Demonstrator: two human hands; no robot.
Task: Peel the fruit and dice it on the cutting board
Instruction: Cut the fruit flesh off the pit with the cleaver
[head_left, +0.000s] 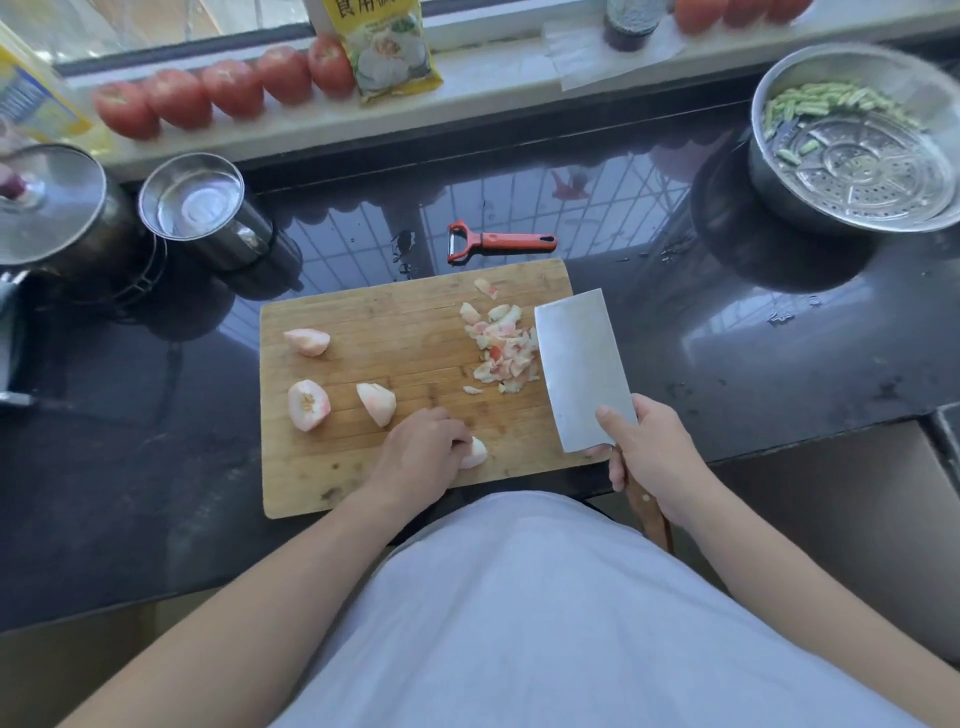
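The dark glossy counter (727, 332) carries the wooden cutting board (395, 332) just left of the hand gripping the cleaver, a red peeler (501, 242) beyond that grip, a steel bowl (852, 140) far right of it, and two steel pots (192, 202) well left.

Left hand (421, 447) curls its fingers downward (knuckles up), while right hand (652, 452) grips, thumb extended.

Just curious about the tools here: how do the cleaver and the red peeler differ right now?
The cleaver is gripped in the right hand over the cutting board; the peeler lies untouched on the counter beyond it. The cleaver has a broad steel blade and wooden handle; the peeler is slim and red. Both are cutting tools.
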